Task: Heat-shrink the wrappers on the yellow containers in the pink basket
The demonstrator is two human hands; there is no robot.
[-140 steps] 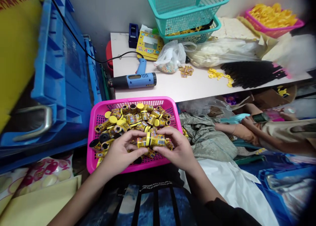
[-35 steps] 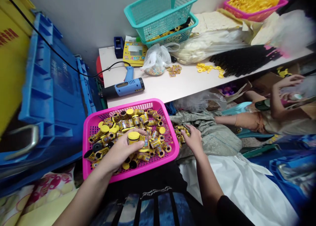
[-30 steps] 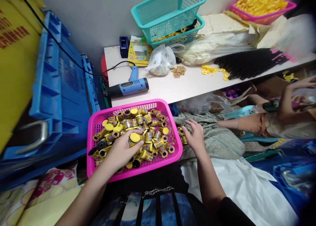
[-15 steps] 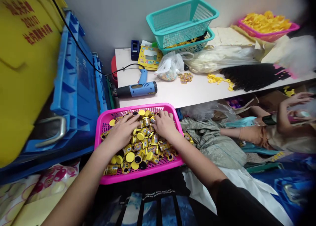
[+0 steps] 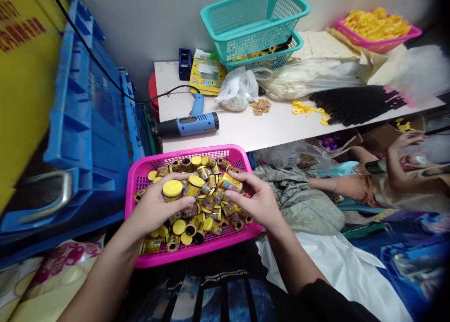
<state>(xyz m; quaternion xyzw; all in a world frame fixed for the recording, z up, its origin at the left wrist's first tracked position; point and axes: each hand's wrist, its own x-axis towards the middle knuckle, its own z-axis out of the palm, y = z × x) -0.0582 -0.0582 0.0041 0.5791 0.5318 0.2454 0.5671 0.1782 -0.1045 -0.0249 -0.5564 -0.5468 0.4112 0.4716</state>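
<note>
A pink plastic basket [image 5: 197,255] stands close in front of me, filled with small jars [image 5: 211,205] that have yellow lids and printed yellow labels. Just above the pile, my left hand [image 5: 158,205] is closed around two of these jars: one yellow-lidded jar [image 5: 172,190] near the palm, and another jar [image 5: 194,185] between thumb and fingers. My right hand [image 5: 258,200] pinches a single jar [image 5: 231,183], tilted on its side, between thumb and fingers. The two hands are apart, both over the basket.
On the white table [image 5: 242,132] behind lie a blue heat gun [image 5: 191,125], a plastic bag [image 5: 237,90], stacked teal baskets [image 5: 256,26] and black strips [image 5: 355,104]. Blue crates [image 5: 94,101] stand at left. Another person's arm [image 5: 397,167] shows at right.
Both hands have lifted from the pile toward me, now holding jars, where before they lay on the jars at the basket's far side. The view has shifted slightly.
</note>
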